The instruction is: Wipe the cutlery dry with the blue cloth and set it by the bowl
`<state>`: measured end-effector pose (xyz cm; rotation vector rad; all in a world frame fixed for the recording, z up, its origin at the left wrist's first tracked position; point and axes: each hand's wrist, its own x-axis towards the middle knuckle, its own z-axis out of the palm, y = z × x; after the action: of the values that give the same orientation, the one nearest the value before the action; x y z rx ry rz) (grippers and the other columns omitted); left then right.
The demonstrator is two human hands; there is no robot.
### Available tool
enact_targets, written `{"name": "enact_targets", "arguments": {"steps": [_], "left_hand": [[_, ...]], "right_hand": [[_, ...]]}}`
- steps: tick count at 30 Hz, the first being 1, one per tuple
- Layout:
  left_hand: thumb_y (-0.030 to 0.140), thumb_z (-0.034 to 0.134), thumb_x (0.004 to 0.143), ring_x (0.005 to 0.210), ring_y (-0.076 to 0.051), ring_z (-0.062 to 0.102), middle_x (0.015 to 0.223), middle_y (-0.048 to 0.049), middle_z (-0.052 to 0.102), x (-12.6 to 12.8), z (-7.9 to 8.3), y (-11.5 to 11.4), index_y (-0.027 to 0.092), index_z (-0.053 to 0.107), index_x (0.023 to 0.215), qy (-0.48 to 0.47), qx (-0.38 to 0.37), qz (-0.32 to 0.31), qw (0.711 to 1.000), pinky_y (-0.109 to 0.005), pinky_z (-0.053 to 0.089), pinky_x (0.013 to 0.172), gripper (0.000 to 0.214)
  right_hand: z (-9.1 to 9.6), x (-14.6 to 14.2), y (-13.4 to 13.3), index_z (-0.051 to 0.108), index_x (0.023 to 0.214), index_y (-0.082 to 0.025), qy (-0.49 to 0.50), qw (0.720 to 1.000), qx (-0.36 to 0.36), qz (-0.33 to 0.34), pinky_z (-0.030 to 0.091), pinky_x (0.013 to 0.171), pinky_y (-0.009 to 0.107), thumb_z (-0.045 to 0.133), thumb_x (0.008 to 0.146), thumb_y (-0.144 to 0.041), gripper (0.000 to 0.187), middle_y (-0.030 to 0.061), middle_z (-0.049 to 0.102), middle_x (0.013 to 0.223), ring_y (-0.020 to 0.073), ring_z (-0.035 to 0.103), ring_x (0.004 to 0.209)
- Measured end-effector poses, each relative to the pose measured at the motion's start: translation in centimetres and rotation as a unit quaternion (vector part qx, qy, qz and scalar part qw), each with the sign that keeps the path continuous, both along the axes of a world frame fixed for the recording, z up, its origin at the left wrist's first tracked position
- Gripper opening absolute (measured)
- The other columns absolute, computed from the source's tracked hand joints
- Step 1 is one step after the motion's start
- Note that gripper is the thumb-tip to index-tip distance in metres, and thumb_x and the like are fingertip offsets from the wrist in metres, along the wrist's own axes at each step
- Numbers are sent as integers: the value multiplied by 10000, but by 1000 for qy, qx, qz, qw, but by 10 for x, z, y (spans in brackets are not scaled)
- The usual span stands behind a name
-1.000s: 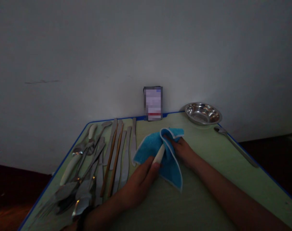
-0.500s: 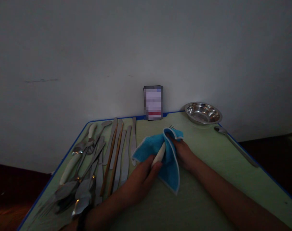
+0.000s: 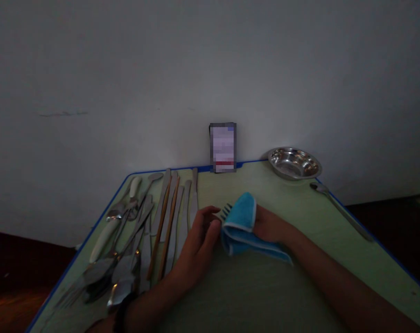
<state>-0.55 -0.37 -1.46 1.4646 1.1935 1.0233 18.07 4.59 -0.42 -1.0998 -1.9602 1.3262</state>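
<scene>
Your right hand [image 3: 270, 225] grips a folded blue cloth [image 3: 241, 215] around a fork [image 3: 226, 212], whose tines poke out to the left above the middle of the tabletop [image 3: 265, 296]. Your left hand [image 3: 202, 240] is half-curled, thumb and fingers apart, just beside the tines; whether it touches them, you cannot tell. Wooden chopsticks [image 3: 168, 231] lie at left, a metal bowl [image 3: 295, 164] far right.

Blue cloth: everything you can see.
The blue cloth looks like soft fabric with a pale edge. It is folded over and gripped in the right hand above the green table, one end trailing toward the picture's lower right. Fork tines poke out at its left. Whether the left hand touches it is unclear.
</scene>
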Motion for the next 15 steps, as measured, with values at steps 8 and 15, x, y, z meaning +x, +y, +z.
{"name": "enact_targets", "arguments": {"steps": [8,15], "left_hand": [[340,360,901,649,-135,532,721,4,576,-1,9,-1,175,546,962,114,28,-63,991,-226,400,573,256],[283,384,890,671,-137,555,765,-15,623,2,5,-3,175,575,945,123,78,12,989,-226,415,601,226]], "right_hand": [[15,-4,-11,648,909,-190,-131,983,75,108,439,727,296,503,762,-280,224,55,665,884,191,592,787],[25,10,-10,667,883,-201,-142,984,24,100,452,663,282,543,723,-277,216,41,681,837,193,612,739]]}}
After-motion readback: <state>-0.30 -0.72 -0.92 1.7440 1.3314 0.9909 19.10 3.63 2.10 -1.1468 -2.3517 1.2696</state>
